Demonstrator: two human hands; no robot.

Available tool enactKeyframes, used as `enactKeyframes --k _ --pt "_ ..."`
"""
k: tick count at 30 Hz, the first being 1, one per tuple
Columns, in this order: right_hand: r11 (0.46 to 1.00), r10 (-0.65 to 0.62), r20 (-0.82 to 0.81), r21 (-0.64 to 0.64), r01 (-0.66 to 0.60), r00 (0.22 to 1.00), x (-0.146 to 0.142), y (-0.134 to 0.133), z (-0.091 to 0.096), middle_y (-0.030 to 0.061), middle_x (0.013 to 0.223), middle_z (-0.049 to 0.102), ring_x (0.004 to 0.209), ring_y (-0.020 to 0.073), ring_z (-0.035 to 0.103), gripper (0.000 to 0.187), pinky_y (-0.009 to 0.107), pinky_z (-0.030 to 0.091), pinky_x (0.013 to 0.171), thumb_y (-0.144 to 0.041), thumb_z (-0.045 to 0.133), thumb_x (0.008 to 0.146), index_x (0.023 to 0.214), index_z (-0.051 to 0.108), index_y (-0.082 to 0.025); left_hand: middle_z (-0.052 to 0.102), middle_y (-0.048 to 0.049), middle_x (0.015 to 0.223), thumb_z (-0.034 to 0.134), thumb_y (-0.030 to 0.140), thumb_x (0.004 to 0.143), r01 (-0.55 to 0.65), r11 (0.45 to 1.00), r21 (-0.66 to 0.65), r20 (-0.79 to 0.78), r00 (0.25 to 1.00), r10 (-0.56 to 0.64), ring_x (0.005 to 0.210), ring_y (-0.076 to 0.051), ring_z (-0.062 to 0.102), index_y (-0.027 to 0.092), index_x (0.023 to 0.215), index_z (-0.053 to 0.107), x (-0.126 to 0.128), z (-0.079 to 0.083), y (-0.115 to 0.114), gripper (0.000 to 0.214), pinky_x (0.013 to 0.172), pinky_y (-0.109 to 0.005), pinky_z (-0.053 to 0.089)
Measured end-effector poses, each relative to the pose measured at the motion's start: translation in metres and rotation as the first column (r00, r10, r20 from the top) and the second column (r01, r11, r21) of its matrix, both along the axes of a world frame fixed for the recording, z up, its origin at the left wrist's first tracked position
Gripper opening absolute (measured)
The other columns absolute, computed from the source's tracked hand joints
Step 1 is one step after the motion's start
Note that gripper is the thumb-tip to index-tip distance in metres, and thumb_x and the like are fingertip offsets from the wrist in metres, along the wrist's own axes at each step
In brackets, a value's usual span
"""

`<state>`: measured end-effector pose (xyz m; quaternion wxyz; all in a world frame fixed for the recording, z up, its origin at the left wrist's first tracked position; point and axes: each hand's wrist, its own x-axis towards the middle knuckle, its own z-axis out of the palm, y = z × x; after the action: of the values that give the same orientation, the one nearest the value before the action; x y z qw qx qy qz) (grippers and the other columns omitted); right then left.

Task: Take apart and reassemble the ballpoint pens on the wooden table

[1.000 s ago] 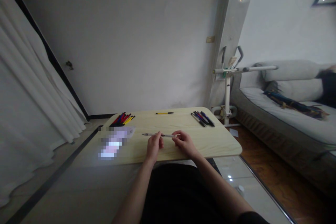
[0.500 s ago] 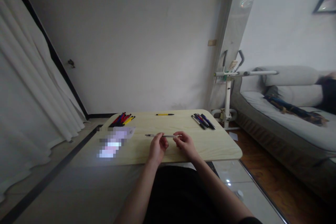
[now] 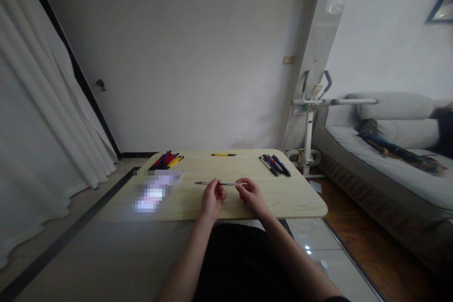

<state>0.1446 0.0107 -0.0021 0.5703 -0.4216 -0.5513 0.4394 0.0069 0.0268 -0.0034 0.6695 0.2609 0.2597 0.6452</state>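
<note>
Both my hands hold one thin pen (image 3: 226, 183) level over the light wooden table (image 3: 293, 198). My left hand (image 3: 212, 199) is closed on the pen's left part, and the dark tip sticks out to its left. My right hand (image 3: 249, 194) pinches the pen's right end. The pen lies crosswise, just above the tabletop.
A bunch of red, blue and yellow pens (image 3: 166, 160) lies at the table's far left. A single yellow pen (image 3: 223, 155) rests at the far middle, and a group of dark pens (image 3: 275, 164) at the far right. A blurred paper (image 3: 155, 188) lies left. A sofa (image 3: 389, 160) stands right.
My hands and the pen stay almost in place; the left hand's fingers have closed a little more round the pen. The view has shifted slightly.
</note>
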Motion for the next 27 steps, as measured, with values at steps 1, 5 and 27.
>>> enactKeyframes --k 1,5,27 --pt "1.000 0.001 -0.003 -0.010 -0.001 1.000 -0.0002 0.0005 -0.0004 -0.0060 0.049 0.042 0.042 0.0069 0.039 0.030 0.017 0.029 0.038 -0.040 0.056 0.069 0.086 0.054 -0.016 0.049 0.0031 0.053 0.059 0.028 0.069 -0.014 1.000 -0.003 0.008 1.000 0.014 0.043 -0.006 0.044 0.014 0.072 0.051 0.0000 0.0001 0.0004 0.017 0.041 -0.018 0.031" --pt "0.999 -0.005 -0.013 -0.040 0.004 1.000 -0.0006 0.0022 -0.0024 -0.0062 0.048 0.042 0.041 0.0071 0.039 0.032 0.017 0.029 0.038 -0.042 0.057 0.068 0.087 0.054 -0.016 0.055 0.0002 0.067 0.060 0.025 0.069 -0.026 0.999 -0.019 0.038 0.999 0.027 0.051 -0.007 0.050 0.014 0.074 0.051 -0.0004 0.0005 0.0018 0.016 0.045 -0.018 0.037" --pt "1.000 -0.010 -0.020 0.009 0.010 1.000 -0.0002 0.0017 -0.0020 -0.0067 0.047 0.040 0.040 0.0067 0.037 0.030 0.017 0.026 0.037 -0.041 0.053 0.072 0.088 0.051 -0.016 0.059 -0.0035 0.068 0.057 0.023 0.073 -0.035 0.995 -0.097 0.165 0.985 0.051 0.052 -0.009 0.054 0.013 0.074 0.053 -0.0063 -0.0001 0.0030 0.010 0.049 -0.019 0.043"
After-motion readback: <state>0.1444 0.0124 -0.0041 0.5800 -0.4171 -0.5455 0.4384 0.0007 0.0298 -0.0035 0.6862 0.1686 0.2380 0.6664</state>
